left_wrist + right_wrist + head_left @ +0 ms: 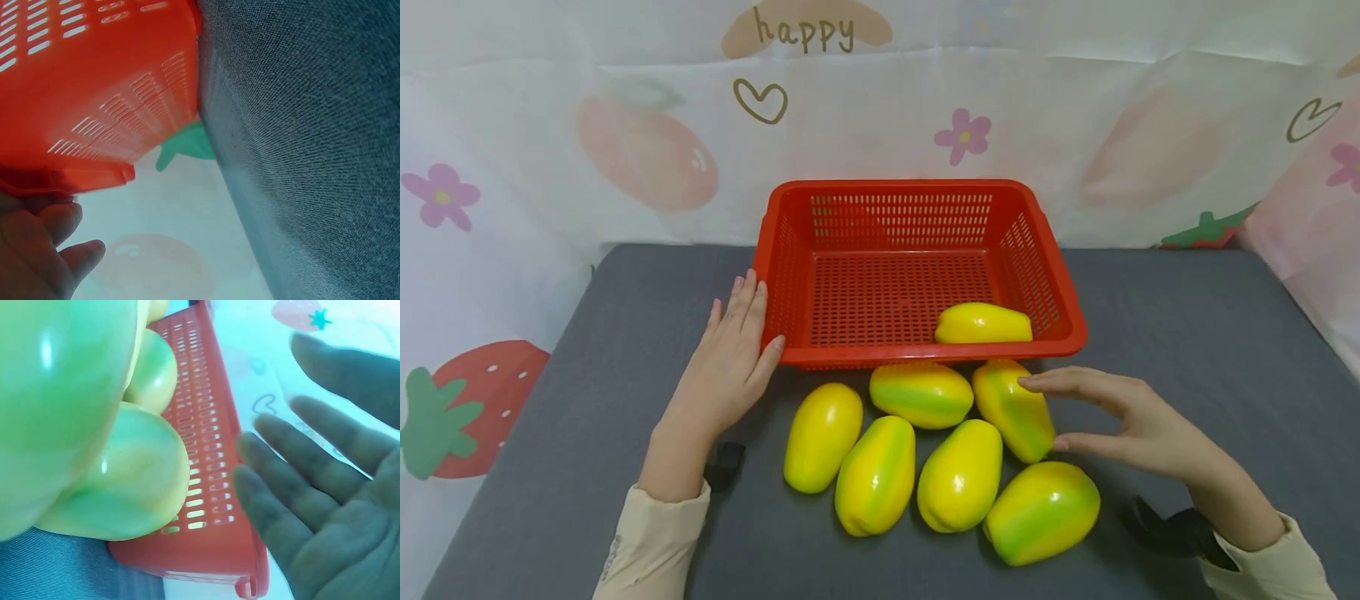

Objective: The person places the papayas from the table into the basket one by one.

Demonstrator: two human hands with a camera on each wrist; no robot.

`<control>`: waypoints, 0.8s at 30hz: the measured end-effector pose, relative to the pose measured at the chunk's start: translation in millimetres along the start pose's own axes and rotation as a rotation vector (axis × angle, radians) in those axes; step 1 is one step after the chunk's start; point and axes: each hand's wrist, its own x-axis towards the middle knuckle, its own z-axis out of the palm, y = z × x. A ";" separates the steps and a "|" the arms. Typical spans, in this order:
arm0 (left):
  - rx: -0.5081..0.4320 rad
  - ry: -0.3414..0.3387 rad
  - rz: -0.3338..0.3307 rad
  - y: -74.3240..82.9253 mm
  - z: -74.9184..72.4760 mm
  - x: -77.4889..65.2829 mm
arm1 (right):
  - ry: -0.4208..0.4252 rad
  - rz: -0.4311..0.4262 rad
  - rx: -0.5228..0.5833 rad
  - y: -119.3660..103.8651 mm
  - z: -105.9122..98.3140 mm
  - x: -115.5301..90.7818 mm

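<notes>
A red plastic basket stands at the back of the table, with one yellow papaya lying inside by its front right. My left hand rests against the basket's left rim, fingers straight. Several yellow-green papayas lie on the table in front of the basket. My right hand is held over the right side of the group, thumb and fingers spread around the end of a tilted papaya. In the right wrist view, the palm and fingers hold nothing, and a papaya sits beside the basket wall.
Nearest the front right lies another papaya; the leftmost papaya is below the basket's left corner. A grey cloth covers the table. Behind it hangs a white printed curtain.
</notes>
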 end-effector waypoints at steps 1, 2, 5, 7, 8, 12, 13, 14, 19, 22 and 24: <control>0.000 -0.001 0.000 0.0 0.1 0.1 | -0.020 0.018 -0.003 -0.5 0.9 -1.4; -0.001 -0.002 0.000 0.0 0.3 0.3 | -0.040 0.032 0.001 -0.4 1.8 -2.8; -0.003 -0.003 0.003 0.2 0.6 0.4 | -0.098 0.052 0.029 1.8 4.8 -6.9; -0.006 -0.003 0.002 0.3 0.5 0.0 | -0.131 0.065 0.065 4.1 6.6 -9.1; -0.006 -0.002 0.001 0.2 0.4 -0.3 | -0.147 0.061 0.080 5.4 7.3 -9.8; -0.007 0.005 -0.003 -0.3 -0.3 -1.5 | -0.202 0.029 0.117 11.0 8.3 -11.1; -0.007 0.007 -0.003 -0.5 -0.3 -1.7 | -0.214 0.018 0.120 12.2 8.3 -11.3; -0.008 0.007 -0.002 -0.8 -0.3 -2.0 | -0.226 0.008 0.121 13.2 8.1 -11.5; -0.011 0.003 -0.003 -1.3 0.2 -1.8 | -0.286 0.035 0.110 12.3 7.0 -11.7; -0.010 -0.003 -0.006 -1.0 0.5 -1.1 | -0.327 0.063 0.105 10.2 7.3 -11.7; -0.011 -0.005 -0.005 -0.9 0.9 -0.8 | -0.355 0.084 0.097 9.3 7.6 -12.3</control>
